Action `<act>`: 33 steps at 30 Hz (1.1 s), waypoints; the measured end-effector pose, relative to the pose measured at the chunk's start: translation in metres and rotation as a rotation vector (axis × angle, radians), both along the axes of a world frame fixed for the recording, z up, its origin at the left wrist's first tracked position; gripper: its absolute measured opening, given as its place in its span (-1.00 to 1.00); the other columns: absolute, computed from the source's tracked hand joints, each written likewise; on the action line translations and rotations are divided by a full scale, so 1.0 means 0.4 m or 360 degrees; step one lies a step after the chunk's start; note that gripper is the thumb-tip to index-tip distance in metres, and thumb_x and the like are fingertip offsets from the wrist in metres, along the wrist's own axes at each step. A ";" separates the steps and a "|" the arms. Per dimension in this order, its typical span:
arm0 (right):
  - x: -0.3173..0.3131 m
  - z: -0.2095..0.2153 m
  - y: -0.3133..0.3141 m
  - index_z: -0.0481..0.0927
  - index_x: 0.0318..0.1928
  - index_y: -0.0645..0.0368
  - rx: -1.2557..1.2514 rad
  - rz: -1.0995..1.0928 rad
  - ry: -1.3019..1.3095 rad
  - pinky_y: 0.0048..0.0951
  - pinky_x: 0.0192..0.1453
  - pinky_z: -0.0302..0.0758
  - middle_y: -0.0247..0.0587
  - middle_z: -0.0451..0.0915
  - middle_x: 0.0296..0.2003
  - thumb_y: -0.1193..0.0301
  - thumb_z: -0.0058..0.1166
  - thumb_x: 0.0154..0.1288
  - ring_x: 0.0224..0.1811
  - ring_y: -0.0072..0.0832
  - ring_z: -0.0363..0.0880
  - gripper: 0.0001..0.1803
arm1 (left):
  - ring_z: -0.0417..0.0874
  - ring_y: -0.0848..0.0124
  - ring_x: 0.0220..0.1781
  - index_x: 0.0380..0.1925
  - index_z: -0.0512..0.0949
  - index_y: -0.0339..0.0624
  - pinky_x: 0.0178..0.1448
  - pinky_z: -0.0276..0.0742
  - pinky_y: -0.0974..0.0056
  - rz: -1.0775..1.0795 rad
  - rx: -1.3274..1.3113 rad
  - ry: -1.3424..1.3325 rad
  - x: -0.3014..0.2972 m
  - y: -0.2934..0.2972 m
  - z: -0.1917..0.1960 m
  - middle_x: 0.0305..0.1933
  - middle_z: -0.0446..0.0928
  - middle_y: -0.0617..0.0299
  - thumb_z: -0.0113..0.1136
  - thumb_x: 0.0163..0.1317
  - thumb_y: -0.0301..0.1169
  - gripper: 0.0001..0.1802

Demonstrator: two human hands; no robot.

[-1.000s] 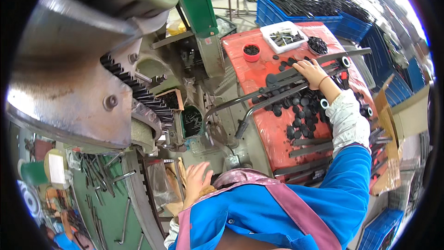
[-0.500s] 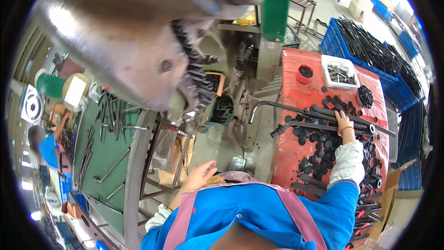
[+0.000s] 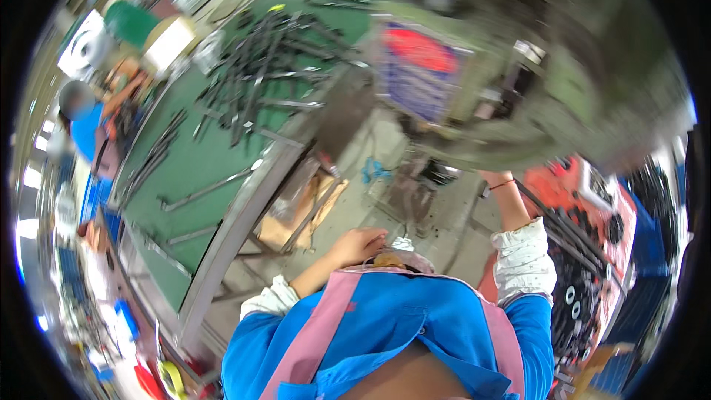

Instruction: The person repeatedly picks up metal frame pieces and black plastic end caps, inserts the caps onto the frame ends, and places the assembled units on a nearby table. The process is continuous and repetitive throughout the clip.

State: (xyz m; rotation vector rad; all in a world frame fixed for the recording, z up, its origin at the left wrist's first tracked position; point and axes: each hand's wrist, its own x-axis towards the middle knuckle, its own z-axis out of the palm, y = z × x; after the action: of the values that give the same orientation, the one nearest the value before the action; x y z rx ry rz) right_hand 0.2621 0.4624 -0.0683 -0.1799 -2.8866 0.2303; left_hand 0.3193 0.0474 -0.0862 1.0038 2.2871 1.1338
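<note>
- The left hand (image 3: 361, 244) is at waist height before the pink cloth apron (image 3: 307, 330), its elbow bent and forearm angled inward; its fingers point to the right, loosely extended, with nothing seen in their grip.
- The right hand (image 3: 497, 177) reaches forward, its forearm nearly upright in the view; the large grey-green metal machine (image 3: 592, 130) hides its fingers, so how far they are spread and whether they hold anything cannot be told.
- A white patterned sleeve cover (image 3: 524, 261) wraps the right forearm, below a thin dark band at the wrist.
- Long black metal bars (image 3: 569, 235) slant across the red-covered tabletop (image 3: 541, 184), just to the right of the right forearm.
- A green tabletop (image 3: 174, 170) on the left, well apart from the right hand, carries a tangled pile of dark metal bars (image 3: 255, 78).
</note>
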 end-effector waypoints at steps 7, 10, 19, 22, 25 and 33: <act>-0.297 -0.201 -0.049 0.57 -0.41 0.18 0.0055 0.0023 0.0405 -0.08 -0.20 0.50 -0.01 0.57 -0.41 0.33 0.14 0.19 -0.28 0.01 0.59 -0.83 | 0.68 0.08 -0.09 0.02 0.59 -0.05 -0.07 0.59 0.07 0.0464 -0.0026 -0.0028 -0.046 -0.244 -0.042 -0.15 0.66 0.07 0.16 0.31 -0.24 -0.68; -0.390 -0.252 -0.050 0.55 -0.43 0.20 0.0090 0.0010 0.0476 -0.08 -0.20 0.49 0.01 0.55 -0.43 0.35 0.16 0.17 -0.28 0.02 0.57 -0.82 | 0.68 0.07 -0.08 0.01 0.60 -0.06 -0.06 0.60 0.07 0.0649 -0.0034 -0.0052 -0.062 -0.342 -0.049 -0.12 0.66 0.07 0.16 0.31 -0.24 -0.69; -0.415 -0.117 -0.123 0.60 -0.39 0.25 -0.0005 0.0046 0.0127 -0.07 -0.21 0.52 0.09 0.60 -0.41 0.38 0.21 0.16 -0.29 0.05 0.60 -0.83 | 0.71 0.07 -0.12 0.00 0.61 -0.10 -0.08 0.63 0.10 0.0646 -0.0090 -0.0035 -0.153 -0.453 -0.059 -0.12 0.68 0.07 0.19 0.31 -0.28 -0.70; -0.401 -0.140 -0.074 0.61 -0.40 0.26 0.0055 -0.0038 0.0071 -0.08 -0.20 0.53 0.10 0.61 -0.41 0.39 0.18 0.14 -0.30 0.07 0.61 -0.84 | 0.69 0.04 -0.08 0.01 0.60 -0.07 -0.04 0.62 0.07 0.0519 -0.0125 -0.0025 -0.186 -0.464 -0.057 -0.10 0.67 0.05 0.16 0.33 -0.26 -0.69; -0.399 -0.165 -0.062 0.57 -0.41 0.24 0.0182 -0.0093 0.0077 -0.03 -0.14 0.52 0.07 0.61 -0.37 0.44 0.06 0.17 -0.25 0.06 0.59 -0.88 | 0.66 0.02 -0.04 0.04 0.59 -0.05 0.00 0.59 0.03 0.0459 -0.0164 -0.0062 -0.194 -0.483 -0.072 -0.06 0.66 0.04 0.13 0.35 -0.22 -0.68; -0.409 -0.127 -0.112 0.60 -0.31 0.17 0.0123 -0.0304 -0.0132 -0.06 -0.12 0.53 0.00 0.62 -0.27 0.34 0.11 0.22 -0.21 0.04 0.59 -0.84 | 0.63 0.00 0.00 0.05 0.57 0.00 0.03 0.56 -0.02 0.0426 -0.0307 -0.0184 -0.192 -0.511 -0.074 -0.03 0.64 0.07 0.06 0.38 -0.17 -0.67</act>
State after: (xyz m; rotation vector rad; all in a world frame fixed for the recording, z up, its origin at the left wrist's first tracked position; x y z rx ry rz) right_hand 0.0987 0.4177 -0.1189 -0.4580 -2.9285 0.0784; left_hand 0.2424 -0.1572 -0.1157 0.5585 2.4311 1.0152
